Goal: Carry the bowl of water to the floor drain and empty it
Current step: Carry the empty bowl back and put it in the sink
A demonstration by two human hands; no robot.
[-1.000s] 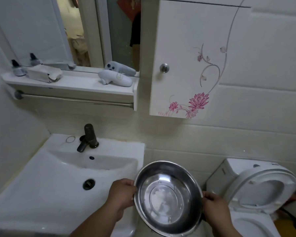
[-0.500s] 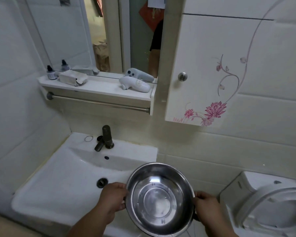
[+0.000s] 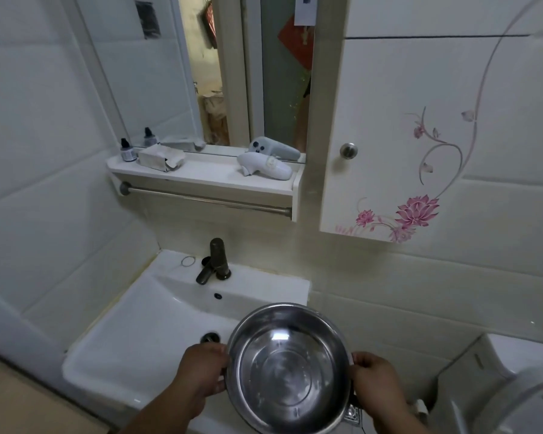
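A round steel bowl (image 3: 287, 368) is held in front of me at the right front corner of the white sink (image 3: 145, 333). My left hand (image 3: 201, 374) grips its left rim and my right hand (image 3: 378, 383) grips its right rim. The bowl's inside shines and is tilted towards me; whether water is in it cannot be told. A small square metal floor drain (image 3: 353, 413) peeks out just below the bowl's right edge, between the sink and the toilet.
A dark faucet (image 3: 215, 261) stands at the back of the sink. The toilet (image 3: 514, 386) with its seat raised is at the right. Above are a shelf (image 3: 201, 177) with a white hair dryer, a towel bar, a mirror and a flowered cabinet door (image 3: 420, 136).
The view has swung left and up: the sink now fills more of the frame and the toilet has slid to the right edge. Both hands still hold the bowl.
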